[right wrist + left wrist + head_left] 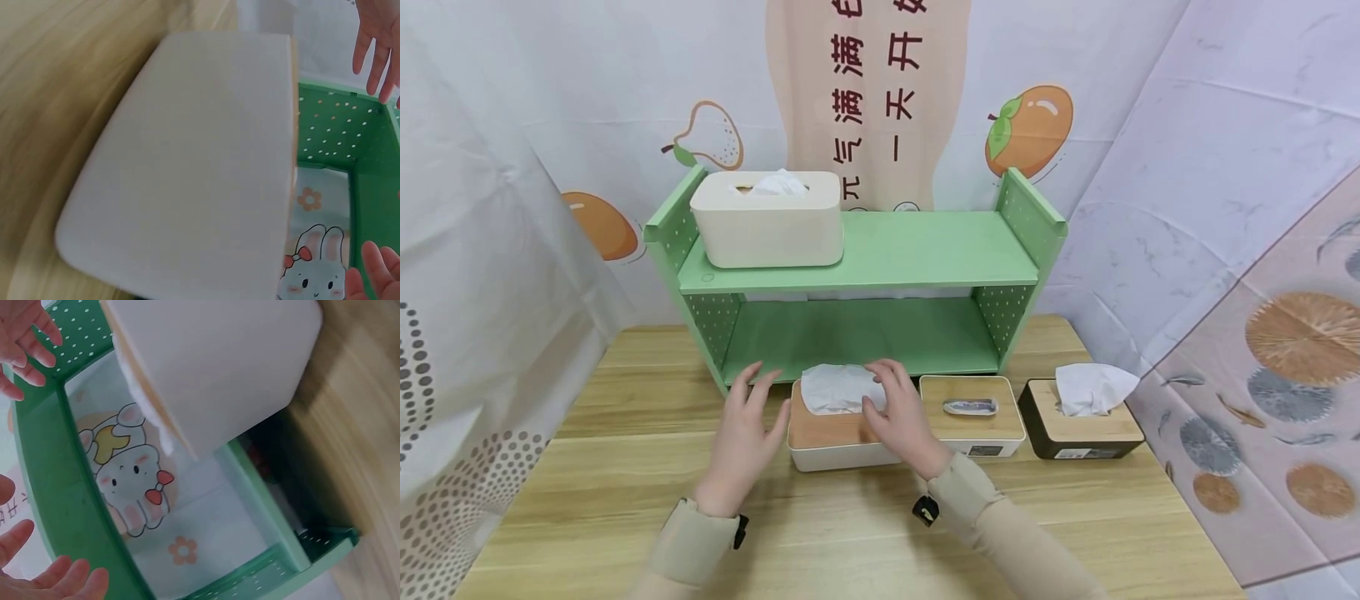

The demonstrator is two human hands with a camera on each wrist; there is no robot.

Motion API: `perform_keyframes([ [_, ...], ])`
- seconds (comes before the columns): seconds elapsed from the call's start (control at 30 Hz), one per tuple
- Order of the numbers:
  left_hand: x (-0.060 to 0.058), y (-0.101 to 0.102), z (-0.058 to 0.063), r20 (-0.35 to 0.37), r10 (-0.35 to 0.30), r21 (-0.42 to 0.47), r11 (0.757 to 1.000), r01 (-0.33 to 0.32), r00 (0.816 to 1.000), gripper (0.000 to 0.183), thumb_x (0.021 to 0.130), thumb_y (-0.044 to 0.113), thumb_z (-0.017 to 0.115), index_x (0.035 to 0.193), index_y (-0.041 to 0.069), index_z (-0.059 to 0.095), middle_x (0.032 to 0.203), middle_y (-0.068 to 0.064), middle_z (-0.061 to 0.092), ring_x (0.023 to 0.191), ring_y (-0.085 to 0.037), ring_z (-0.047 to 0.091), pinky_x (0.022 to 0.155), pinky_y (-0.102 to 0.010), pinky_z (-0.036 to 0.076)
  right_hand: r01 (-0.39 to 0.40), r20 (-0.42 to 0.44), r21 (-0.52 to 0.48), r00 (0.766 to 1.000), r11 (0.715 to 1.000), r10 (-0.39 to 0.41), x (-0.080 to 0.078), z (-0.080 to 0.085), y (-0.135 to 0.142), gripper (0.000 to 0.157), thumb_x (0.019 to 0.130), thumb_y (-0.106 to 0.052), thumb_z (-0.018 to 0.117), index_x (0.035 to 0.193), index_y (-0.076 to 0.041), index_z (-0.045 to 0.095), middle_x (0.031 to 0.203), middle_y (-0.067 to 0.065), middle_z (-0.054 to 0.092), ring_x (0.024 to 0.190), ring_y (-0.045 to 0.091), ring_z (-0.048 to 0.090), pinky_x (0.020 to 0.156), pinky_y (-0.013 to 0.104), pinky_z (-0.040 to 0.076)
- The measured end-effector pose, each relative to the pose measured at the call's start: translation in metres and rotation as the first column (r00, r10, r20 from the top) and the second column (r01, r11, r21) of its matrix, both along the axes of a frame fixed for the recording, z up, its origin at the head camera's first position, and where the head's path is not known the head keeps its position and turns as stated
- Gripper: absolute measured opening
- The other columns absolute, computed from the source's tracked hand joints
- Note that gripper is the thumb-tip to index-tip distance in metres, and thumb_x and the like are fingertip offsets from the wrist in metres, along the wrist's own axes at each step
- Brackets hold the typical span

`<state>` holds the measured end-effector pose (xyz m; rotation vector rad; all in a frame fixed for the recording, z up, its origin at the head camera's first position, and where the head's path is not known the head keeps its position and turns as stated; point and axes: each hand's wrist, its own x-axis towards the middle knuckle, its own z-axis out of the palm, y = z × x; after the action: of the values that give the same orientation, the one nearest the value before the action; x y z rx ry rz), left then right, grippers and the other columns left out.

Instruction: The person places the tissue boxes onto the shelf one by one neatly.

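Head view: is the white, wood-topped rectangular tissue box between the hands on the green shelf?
No, that white, wood-topped tissue box sits on the wood-grain table, in front of the green shelf.

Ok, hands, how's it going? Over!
Left hand empty beside tissue box, right hand empty over its right end. Box on table, white sheet poking out. Second box close on its right.

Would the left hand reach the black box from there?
Probably not easily: between the left hand and the black box sit the right hand, a tissue-topped white box and an oval-slotted white box.
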<state>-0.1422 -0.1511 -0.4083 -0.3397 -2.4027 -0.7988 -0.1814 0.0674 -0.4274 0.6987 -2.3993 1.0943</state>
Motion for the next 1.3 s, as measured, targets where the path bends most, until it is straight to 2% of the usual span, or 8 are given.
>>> perform_keyframes([
  [0.2,0.000,0.000,-0.010,0.072,-0.009,-0.010,1.000,0.010,0.997,0.042,0.083,0.011,0.066,0.121,0.000,0.053,0.132,-0.030,0.039,0.114,-0.045,0.045,0.085,-0.057,0.046,0.011,0.058,0.012,0.998,1.000,-0.012,-0.001,-0.009,0.010,0.042,0.082,-0.005,0.061,0.123,-0.002,0.050,0.123,0.017,0.046,0.104,0.029,0.055,0.088,0.039,0.049],
  [0.3,-0.001,0.000,-0.013,0.144,-0.023,-0.011,1.000,0.025,0.989,0.049,0.082,0.015,0.068,0.126,0.001,0.051,0.135,-0.031,0.034,0.118,-0.046,0.042,0.086,-0.058,0.046,0.023,0.074,0.048,0.997,0.999,-0.027,-0.001,-0.012,0.016,0.046,0.081,-0.008,0.063,0.125,-0.003,0.049,0.125,0.019,0.045,0.107,0.031,0.054,0.090,0.043,0.048],
  [0.47,-0.003,0.000,-0.019,0.331,-0.042,0.012,0.999,0.040,0.943,0.062,0.083,0.027,0.069,0.135,0.006,0.043,0.142,-0.032,0.023,0.126,-0.047,0.035,0.091,-0.061,0.042,0.014,0.134,0.108,0.991,0.994,-0.029,0.002,-0.017,0.024,0.052,0.081,-0.017,0.066,0.128,-0.005,0.047,0.130,0.024,0.040,0.108,0.036,0.053,0.089,0.048,0.048],
  [0.6,-0.005,0.001,-0.028,0.424,-0.056,0.029,0.998,0.049,0.904,0.067,0.085,0.033,0.067,0.139,0.007,0.039,0.145,-0.032,0.018,0.127,-0.050,0.033,0.094,-0.063,0.039,-0.014,0.208,0.134,0.978,0.991,-0.014,0.004,-0.021,0.028,0.060,0.083,-0.028,0.067,0.134,-0.006,0.044,0.137,0.028,0.033,0.117,0.042,0.047,0.094,0.055,0.043],
  [0.8,-0.007,0.002,-0.039,0.499,-0.082,0.054,0.997,0.063,0.863,0.074,0.083,0.037,0.068,0.143,0.012,0.035,0.148,-0.031,0.008,0.129,-0.053,0.029,0.092,-0.063,0.040,-0.024,0.275,0.180,0.961,0.983,-0.026,0.006,-0.027,0.032,0.069,0.081,-0.040,0.068,0.137,-0.011,0.042,0.142,0.030,0.026,0.124,0.049,0.038,0.095,0.060,0.039],
  [0.97,-0.008,0.003,-0.044,0.556,-0.067,0.039,0.998,0.055,0.829,0.079,0.082,0.042,0.068,0.143,0.007,0.033,0.148,-0.034,0.000,0.120,-0.053,0.042,0.091,-0.059,0.044,-0.002,0.334,0.251,0.939,0.968,-0.085,0.008,-0.031,0.032,0.072,0.079,-0.047,0.069,0.138,-0.017,0.041,0.145,0.030,0.022,0.125,0.050,0.037,0.094,0.060,0.041],
  [1.2,-0.010,0.004,-0.050,0.561,-0.073,0.039,0.997,0.061,0.825,0.080,0.081,0.045,0.068,0.143,0.007,0.034,0.146,-0.035,0.004,0.118,-0.054,0.043,0.092,-0.060,0.042,-0.035,0.372,0.261,0.926,0.965,-0.067,0.010,-0.035,0.031,0.079,0.075,-0.049,0.072,0.140,-0.018,0.039,0.148,0.028,0.017,0.125,0.048,0.039,0.095,0.058,0.042],
  [1.3,-0.011,0.005,-0.053,0.573,-0.090,0.048,0.996,0.076,0.815,0.079,0.081,0.046,0.066,0.143,0.009,0.033,0.146,-0.034,0.006,0.121,-0.052,0.042,0.093,-0.059,0.042,-0.048,0.381,0.250,0.923,0.967,-0.052,0.011,-0.037,0.031,0.080,0.075,-0.048,0.072,0.140,-0.018,0.039,0.150,0.028,0.014,0.122,0.048,0.043,0.094,0.055,0.044],
])
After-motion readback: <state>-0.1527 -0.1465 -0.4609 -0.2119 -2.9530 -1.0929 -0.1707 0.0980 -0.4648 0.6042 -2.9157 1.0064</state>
